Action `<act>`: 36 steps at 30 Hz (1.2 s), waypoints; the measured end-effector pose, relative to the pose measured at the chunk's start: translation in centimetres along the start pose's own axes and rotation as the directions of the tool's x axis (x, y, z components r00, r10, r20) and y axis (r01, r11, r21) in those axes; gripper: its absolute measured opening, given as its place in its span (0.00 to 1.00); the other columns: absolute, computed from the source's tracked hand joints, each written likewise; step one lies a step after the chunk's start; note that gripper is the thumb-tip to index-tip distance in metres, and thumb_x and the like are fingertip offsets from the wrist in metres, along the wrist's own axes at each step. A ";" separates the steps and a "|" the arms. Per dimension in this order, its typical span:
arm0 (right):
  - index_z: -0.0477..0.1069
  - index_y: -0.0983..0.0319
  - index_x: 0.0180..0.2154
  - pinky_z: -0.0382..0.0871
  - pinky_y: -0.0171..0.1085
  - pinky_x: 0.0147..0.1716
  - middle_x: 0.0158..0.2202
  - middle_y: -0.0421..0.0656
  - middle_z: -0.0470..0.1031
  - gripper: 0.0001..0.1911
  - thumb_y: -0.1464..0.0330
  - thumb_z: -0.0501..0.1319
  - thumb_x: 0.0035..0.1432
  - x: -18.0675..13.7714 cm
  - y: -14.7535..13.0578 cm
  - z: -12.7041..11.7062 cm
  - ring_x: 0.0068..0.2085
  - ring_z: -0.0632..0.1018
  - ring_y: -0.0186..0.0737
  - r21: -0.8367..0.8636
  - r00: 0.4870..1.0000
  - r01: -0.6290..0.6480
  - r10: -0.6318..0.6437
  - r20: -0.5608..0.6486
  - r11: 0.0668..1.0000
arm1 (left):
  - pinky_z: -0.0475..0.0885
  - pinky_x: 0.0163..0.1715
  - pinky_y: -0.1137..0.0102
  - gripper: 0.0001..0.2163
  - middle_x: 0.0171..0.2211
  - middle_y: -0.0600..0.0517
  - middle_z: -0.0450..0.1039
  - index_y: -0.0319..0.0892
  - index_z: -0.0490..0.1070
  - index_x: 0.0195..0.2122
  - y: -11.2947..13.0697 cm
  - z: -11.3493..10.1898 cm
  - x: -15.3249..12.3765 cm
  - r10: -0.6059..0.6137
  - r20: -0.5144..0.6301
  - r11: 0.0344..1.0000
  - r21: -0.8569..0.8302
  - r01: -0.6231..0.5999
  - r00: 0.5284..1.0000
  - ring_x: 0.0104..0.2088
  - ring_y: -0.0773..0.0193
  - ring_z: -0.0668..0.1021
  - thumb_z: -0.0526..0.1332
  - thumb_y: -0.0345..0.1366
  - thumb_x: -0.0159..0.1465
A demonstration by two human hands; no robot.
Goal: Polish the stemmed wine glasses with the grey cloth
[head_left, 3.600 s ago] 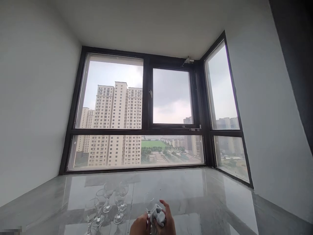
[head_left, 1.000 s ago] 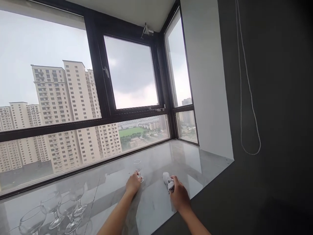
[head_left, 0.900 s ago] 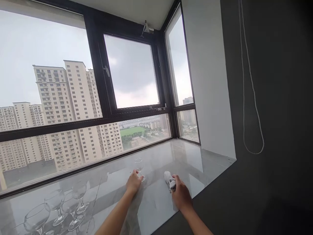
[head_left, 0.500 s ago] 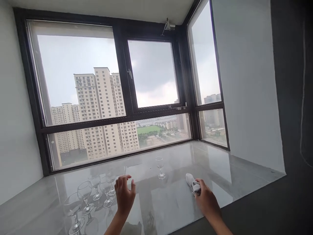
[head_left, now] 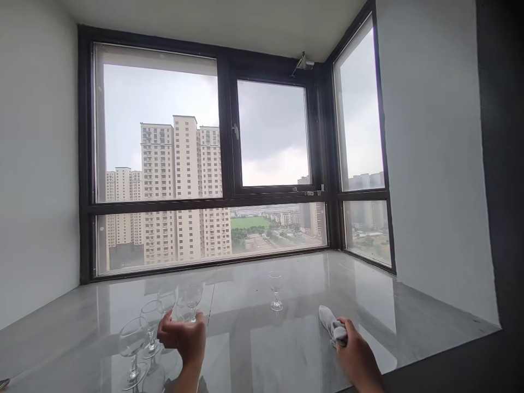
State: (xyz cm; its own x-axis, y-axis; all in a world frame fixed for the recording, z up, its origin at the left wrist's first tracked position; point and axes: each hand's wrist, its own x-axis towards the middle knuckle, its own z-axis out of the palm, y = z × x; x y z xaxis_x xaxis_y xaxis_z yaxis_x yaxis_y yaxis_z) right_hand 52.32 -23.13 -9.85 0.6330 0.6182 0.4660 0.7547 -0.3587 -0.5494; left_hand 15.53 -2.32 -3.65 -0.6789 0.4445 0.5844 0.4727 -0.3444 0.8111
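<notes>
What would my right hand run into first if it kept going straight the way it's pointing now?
The right hand points forward and slightly left, gripping a white cloth. Past the cloth the marble sill looks bare. The small stemmed glass stands further left, probably off that line, though depth is hard to judge.

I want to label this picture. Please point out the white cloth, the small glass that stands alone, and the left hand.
white cloth (head_left: 331,323): head view, on its free end before the fist.
small glass (head_left: 275,291): head view, on its bowl and stem.
left hand (head_left: 186,338): head view, on the back of the hand.
</notes>
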 end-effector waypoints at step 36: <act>0.64 0.56 0.46 0.63 0.34 0.32 0.41 0.45 0.77 0.16 0.76 0.52 0.57 0.1 -0.5 0.1 0.40 0.79 0.44 0.057 0.999 -0.028 0.030 -0.027 0.998 | 0.73 0.29 0.70 0.17 0.32 0.55 0.75 0.47 0.65 0.51 -0.4 0.0 -5.5 0.551 0.662 0.823 -0.331 -0.461 0.508 0.26 0.63 0.77 0.54 0.33 0.60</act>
State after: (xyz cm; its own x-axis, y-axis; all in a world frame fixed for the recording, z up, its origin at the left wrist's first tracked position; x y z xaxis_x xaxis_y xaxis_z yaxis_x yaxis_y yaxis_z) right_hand 51.99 -22.83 -9.60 0.6598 0.5880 0.4679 0.7253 -0.3354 -0.6012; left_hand 19.07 -4.58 -7.16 0.2871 0.5838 0.7594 0.5166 -0.7620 0.3905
